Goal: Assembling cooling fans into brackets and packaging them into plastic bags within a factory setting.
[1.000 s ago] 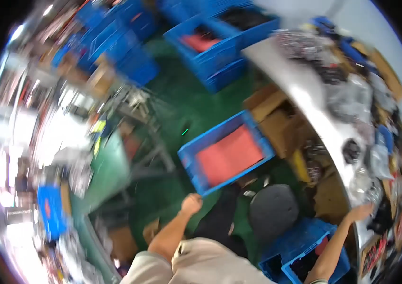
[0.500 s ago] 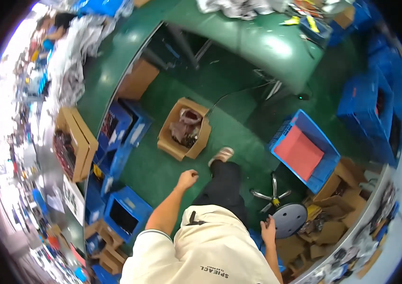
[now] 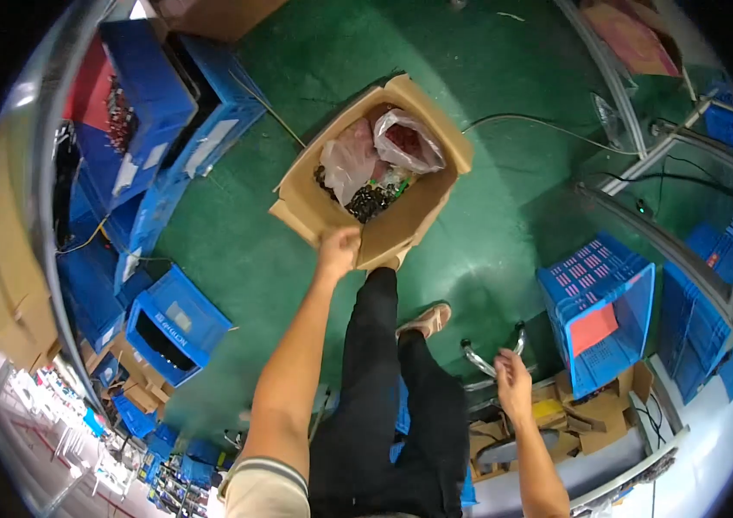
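An open cardboard box (image 3: 301, 223) stands on the green floor in front of my feet. Inside it lie a clear plastic bag of dark red pieces (image 3: 402, 138), a crumpled pinkish plastic bag (image 3: 351, 164) and a heap of small dark parts (image 3: 372, 200). My left hand (image 3: 339, 251) is closed on the near rim of this box, its fingertips partly hidden. My right hand (image 3: 513, 380) hangs off to the right with nothing in it, fingers loosely bent and apart. Close by it in the picture is the shiny leg of a stool base (image 3: 477, 358).
A blue crate with a red sheet (image 3: 612, 375) stands to the right, near metal table legs (image 3: 634, 211). Blue bins (image 3: 178, 324) line the left side. A thin cable (image 3: 548, 125) runs across the floor from behind the box. Cardboard scraps (image 3: 599, 423) lie at lower right.
I have bent forward and come closer to the box. My left hand has reached its near rim and closed on it. My right hand has moved forward, away from the stool seat.
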A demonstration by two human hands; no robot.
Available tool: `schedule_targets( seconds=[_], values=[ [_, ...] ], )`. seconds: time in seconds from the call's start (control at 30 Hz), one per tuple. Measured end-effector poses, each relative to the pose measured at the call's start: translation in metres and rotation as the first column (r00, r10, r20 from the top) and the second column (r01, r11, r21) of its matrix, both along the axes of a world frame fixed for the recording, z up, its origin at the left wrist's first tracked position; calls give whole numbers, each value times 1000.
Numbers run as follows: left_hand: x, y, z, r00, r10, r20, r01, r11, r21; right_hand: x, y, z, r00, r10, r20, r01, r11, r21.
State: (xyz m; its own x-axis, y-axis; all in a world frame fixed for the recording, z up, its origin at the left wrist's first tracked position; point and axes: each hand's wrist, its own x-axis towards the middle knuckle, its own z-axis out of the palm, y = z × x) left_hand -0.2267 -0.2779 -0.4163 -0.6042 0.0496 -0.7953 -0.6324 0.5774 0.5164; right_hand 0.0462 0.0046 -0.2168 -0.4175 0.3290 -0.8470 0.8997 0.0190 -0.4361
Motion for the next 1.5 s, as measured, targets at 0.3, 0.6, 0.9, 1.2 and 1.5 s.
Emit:
schedule_targets(
  seconds=[0.3,0.6,0.9,1.2,1.5],
  values=[
    [-64,19,-83,886,461,-51,-439,869,230,-226,-89,-137,943,191,-272,-221,972,-82],
    [-36,63,-77,999,-32,-29,36,990,134,-356,-122,-305,689,607,-396,-527,795,301],
    [-99,27,-89,833,192,-518,-193,980,52,-389,-98,-281,759,429,-491,-410,899,153],
    [-126,36,-92,662,-156,-733,-75,959,-273,-357,-58,-245,537,756,-373,-201,545,814],
    [-121,29,-101,983,101,-154,-125,981,-151,-312,-85,-275,454,890,36,-551,249,796]
  ],
)
